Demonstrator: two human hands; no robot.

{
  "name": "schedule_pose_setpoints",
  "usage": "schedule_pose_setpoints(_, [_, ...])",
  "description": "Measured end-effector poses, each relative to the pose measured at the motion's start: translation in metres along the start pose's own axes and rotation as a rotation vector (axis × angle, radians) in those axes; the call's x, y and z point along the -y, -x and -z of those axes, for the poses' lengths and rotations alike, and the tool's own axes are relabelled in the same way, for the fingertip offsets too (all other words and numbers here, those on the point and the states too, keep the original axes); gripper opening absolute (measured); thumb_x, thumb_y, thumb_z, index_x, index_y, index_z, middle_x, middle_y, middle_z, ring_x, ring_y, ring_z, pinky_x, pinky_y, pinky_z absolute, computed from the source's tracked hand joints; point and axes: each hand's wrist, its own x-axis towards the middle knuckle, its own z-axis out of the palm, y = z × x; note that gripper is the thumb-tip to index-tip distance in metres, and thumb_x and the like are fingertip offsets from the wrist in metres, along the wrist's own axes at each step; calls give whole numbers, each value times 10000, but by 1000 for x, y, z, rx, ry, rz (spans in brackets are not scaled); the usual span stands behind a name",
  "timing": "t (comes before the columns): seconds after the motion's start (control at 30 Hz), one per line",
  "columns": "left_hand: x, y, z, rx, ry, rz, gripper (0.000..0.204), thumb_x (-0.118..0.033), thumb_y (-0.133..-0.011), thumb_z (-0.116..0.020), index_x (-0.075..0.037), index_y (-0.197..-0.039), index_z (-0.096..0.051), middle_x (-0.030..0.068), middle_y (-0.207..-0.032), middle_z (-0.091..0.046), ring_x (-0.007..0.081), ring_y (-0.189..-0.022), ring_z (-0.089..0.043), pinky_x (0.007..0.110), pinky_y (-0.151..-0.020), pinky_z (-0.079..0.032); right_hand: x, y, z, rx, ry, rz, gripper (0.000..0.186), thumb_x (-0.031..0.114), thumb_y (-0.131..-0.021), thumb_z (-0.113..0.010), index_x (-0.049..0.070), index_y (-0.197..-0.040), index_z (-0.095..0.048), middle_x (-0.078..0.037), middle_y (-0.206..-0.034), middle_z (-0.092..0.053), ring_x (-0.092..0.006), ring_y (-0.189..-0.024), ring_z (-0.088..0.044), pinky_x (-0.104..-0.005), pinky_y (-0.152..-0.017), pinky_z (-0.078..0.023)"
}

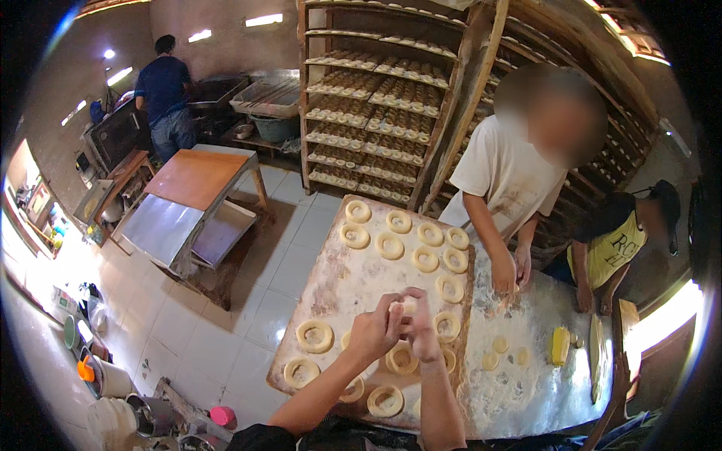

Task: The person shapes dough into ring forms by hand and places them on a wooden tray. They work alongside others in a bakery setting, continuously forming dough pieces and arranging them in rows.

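Observation:
My left hand [374, 331] and my right hand [423, 331] meet above a floured board [361, 286], closed around a small pale piece of dough [408, 307]. Fingers cover much of the dough, and my right hand is a little blurred. Shaped dough rings [314, 336] lie along the board's far, right and near sides. One dough ring [401, 358] sits just below my hands, partly hidden by them.
Right of the board, a floured metal table [519, 406] bears flat dough rounds [490, 361] and a yellow block [559, 346]. Two people [500, 173] work beside it. Behind stands a rack [376, 98] of filled trays; a low table [199, 180] is at left.

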Motion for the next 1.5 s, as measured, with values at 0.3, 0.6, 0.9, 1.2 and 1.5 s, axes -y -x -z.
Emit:
schedule_pose_setpoints(0.3, [11,-28,18,67,-41,64,278,-329,-1064,-418,-118,-1244,-438,210,-677,-652,471,-659,-642,542,-583,-490,-11,-31,18,-46,-236,-64,648,656,-1005,-370,176,-1439,-339,-25,-704,-575,-110,-516,-458,-240,-487,-377])
schedule_pose_setpoints(0.6, [51,-74,4,63,-199,362,541,-456,-1051,-379,-63,-1423,-393,334,-1042,-636,500,-890,-652,587,-775,-504,-38,-85,17,-192,451,-440,728,574,-1016,-432,88,-1522,-239,-239,-1329,-544,-340,-1277,-517,-435,-1089,-373])
schedule_pose_setpoints(0.9, [81,-57,34,369,-798,314,820,-390,-890,-671,-120,-1556,-276,259,-1301,-536,418,-1234,-519,587,-968,-442,-40,-74,2,31,1637,-322,946,433,-831,-715,174,-1573,-189,-247,-1324,-493,-424,-1295,-461,-614,-1146,-271])
schedule_pose_setpoints(1.2, [56,-42,12,224,-775,117,853,-304,-824,-754,-103,-1536,-331,245,-1441,-466,440,-1196,-527,560,-969,-433,-16,35,82,-318,1276,-32,613,387,-909,-647,139,-1430,-439,-275,-1345,-544,-446,-1243,-518,-546,-1061,-386])
schedule_pose_setpoints(1.5, [-51,3,-173,413,-116,131,515,-189,-932,-623,-18,-1400,-492,260,-1095,-662,388,-980,-660,459,-843,-528,-35,199,262,-778,1445,-583,454,221,-815,-707,-14,-1184,-586,-217,-967,-681,-403,-957,-655,-493,-828,-525])
